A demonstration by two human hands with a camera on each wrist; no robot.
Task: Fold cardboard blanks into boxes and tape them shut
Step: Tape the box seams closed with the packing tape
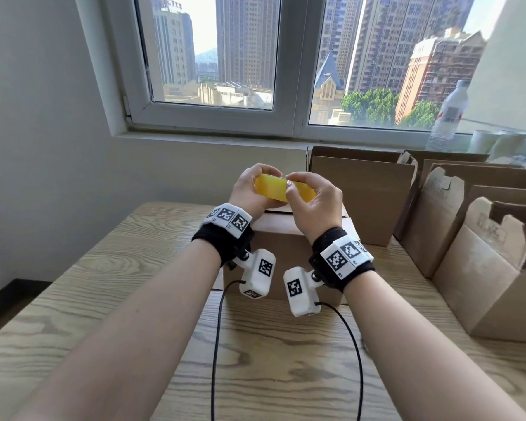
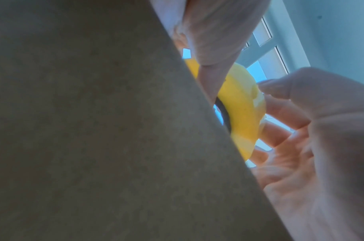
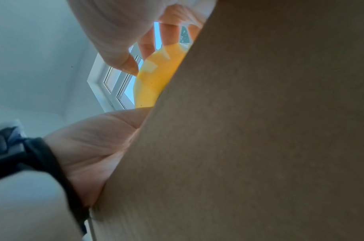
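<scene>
We have the tape roll (image 1: 284, 189) up in both hands above the box (image 1: 286, 238). Our right hand (image 1: 315, 202) pinches at the roll's outer band: thumb and forefinger tips meet on its top edge near the middle, the other fingers curled loosely behind. In the right wrist view the thumb tip (image 3: 127, 65) touches the yellow band (image 3: 154, 78), where a lighter patch of tape shows; whether that is a lifted end we cannot tell. Our left hand (image 1: 252, 189) grips the roll's left end, fingers wrapped over the top and the thumb under. In the left wrist view the roll (image 2: 243, 106) sits between a finger across its face and the right hand's (image 2: 313, 146) spread fingers beyond it.

In the head view the roll is edge-on to us, its long side running left to right and tilted slightly down to the right.

The box stands closed on the table (image 1: 104, 299) just beneath our wrists, its side filling much of both wrist views. More boxes (image 1: 468, 232) stand to the right, and a bottle (image 1: 448, 117) is on the sill.
</scene>
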